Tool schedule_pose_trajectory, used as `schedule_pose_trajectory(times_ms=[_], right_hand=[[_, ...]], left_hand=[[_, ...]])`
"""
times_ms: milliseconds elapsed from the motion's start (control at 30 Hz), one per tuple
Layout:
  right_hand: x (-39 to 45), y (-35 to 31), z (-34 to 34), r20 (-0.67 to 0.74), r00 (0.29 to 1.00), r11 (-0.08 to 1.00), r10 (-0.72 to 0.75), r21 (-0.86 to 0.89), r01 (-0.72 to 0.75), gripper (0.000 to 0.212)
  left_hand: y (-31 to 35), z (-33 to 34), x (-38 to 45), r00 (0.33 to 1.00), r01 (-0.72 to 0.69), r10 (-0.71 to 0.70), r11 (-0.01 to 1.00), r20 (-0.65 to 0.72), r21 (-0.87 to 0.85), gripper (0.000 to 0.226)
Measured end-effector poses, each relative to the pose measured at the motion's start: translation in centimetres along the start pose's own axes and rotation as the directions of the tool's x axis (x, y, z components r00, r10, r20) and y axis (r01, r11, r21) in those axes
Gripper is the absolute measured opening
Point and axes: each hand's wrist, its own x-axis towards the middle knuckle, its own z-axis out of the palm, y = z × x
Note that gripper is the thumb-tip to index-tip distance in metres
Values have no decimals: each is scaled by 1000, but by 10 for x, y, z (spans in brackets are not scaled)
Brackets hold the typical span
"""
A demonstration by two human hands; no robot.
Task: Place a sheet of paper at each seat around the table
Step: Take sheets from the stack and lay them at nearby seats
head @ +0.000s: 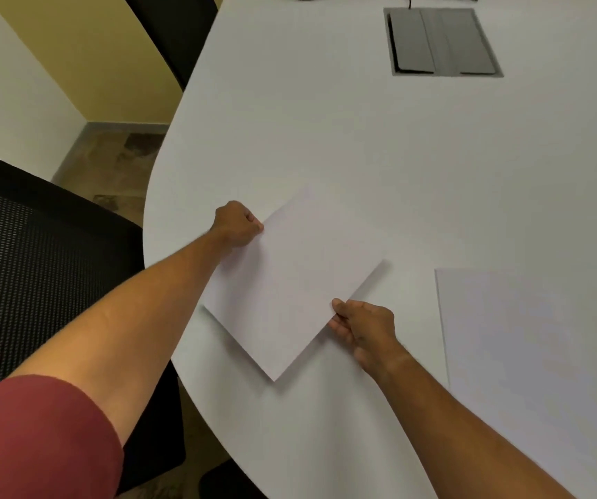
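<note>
Pinching opposite edges, both hands are seen grasping one sheet of paper point(289, 286). The left hand point(236, 225) is clenched with its grip on the sheet's far-left edge; the right hand point(363, 327) is closed on the near-right edge, thumb on top and fingers beneath. The sheet is turned diamond-wise between the two hands and is held low over the table point(325, 131), near its curved left end; whether it touches the surface cannot be told. A second sheet point(534, 354) is noted lying flat on the table to the right, apart from the held one. A grey cable hatch point(442, 43) is set into the white tabletop farther off. Black mesh chairs point(30, 268) are noted beside the table's left rim, with a yellow wall point(84, 48) beyond.
</note>
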Motion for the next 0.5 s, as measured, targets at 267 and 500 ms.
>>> schedule_pose_trajectory(times_ms=[267,500], right_hand=[[17,5,17,-51,998,999,46,-5,-46,15],[14,10,25,-113,992,998,48,-44,-53,14]], left_hand=[[8,16,35,996,-90,87,993,35,72,11],[3,23,42,995,-96,93,991,43,88,12]])
